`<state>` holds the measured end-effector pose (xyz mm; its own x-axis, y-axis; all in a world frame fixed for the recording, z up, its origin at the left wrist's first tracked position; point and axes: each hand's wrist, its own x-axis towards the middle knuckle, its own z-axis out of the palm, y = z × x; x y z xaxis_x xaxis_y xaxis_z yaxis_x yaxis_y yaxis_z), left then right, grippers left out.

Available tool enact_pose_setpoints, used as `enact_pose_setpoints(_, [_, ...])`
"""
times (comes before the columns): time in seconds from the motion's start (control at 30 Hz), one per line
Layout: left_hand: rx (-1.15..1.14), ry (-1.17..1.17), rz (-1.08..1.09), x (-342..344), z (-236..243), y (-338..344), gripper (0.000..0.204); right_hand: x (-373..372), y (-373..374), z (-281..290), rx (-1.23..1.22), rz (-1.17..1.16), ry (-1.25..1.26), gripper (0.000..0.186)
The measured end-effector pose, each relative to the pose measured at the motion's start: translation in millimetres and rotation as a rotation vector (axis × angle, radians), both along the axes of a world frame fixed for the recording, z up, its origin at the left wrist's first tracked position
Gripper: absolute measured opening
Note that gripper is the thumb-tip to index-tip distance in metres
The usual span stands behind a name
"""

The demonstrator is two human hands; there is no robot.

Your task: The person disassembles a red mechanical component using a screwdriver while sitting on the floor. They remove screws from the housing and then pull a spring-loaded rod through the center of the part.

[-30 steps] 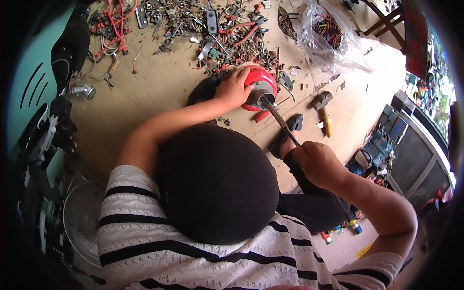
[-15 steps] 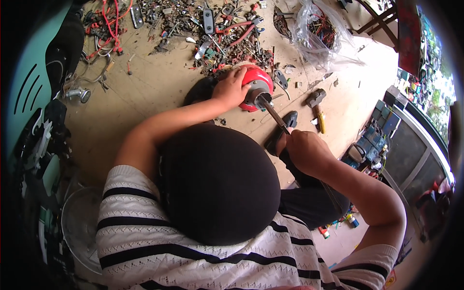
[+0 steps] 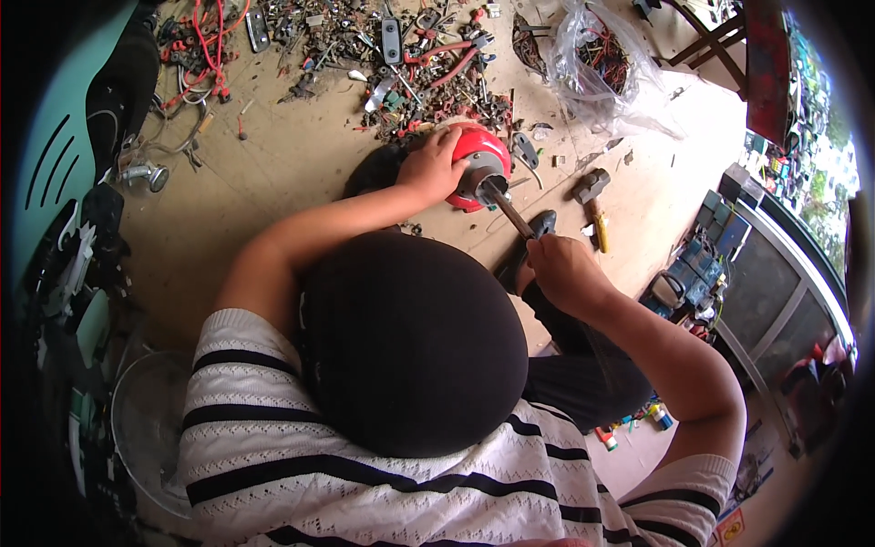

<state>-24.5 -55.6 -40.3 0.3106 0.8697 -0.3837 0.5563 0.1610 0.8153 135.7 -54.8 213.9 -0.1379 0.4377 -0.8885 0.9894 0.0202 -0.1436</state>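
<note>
A red, round machine part (image 3: 488,141) with a grey metal hub (image 3: 480,179) sits by my feet. My left hand (image 3: 431,169) is wrapped over its left side and holds it. In a fist, my right hand (image 3: 567,273) grips a long, slim, brownish metal tool (image 3: 513,214); the grip end is hidden inside the fingers. The tool's far end reaches into the hub's opening. How deep it goes cannot be made out. A dark shoe (image 3: 543,223) shows just beyond the right hand.
A hammer (image 3: 592,187) with a yellow handle lies right of the red part. Beyond are red-handled pliers (image 3: 465,55), heaps of small metal scraps (image 3: 337,46) and a clear plastic bag (image 3: 597,68) of wires. Red cables (image 3: 211,55) lie far left. A large black rounded shape (image 3: 415,342) blocks the middle.
My right hand has moved a little up and left, toward the red part, with the tool. The red part has shifted slightly left; my left hand stays on it.
</note>
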Motion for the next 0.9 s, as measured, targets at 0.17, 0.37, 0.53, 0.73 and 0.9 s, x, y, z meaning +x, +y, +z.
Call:
enact_pose_setpoints(0.17, [-0.003, -0.007, 0.013, -3.0, 1.8, 0.2, 0.059, -32.8, 15.9, 52.6, -0.054, 0.151, -0.302, 0.031])
enact_pose_setpoints(0.37, [0.034, -0.042, 0.022, 0.1, 0.6, 1.0, 0.061, -30.9, 19.1, 48.5, -0.14, 0.164, -0.313, 0.032])
enact_pose_setpoints(0.53, [-0.005, -0.024, 0.015, -2.1, 4.9, 1.8, 0.061, -24.9, 15.3, 24.6, -0.091, 0.058, -0.176, 0.025])
enact_pose_setpoints(0.73, [-0.04, 0.0, -0.003, -1.6, 6.0, 4.3, 0.061, -26.0, 24.2, 10.5, -0.193, 0.021, -0.198, 0.023])
enact_pose_setpoints(0.9, [-0.02, 0.002, 0.016, -4.3, 4.9, 1.4, 0.061, -31.3, 15.9, 44.2, -0.145, 0.19, -0.287, 0.035])
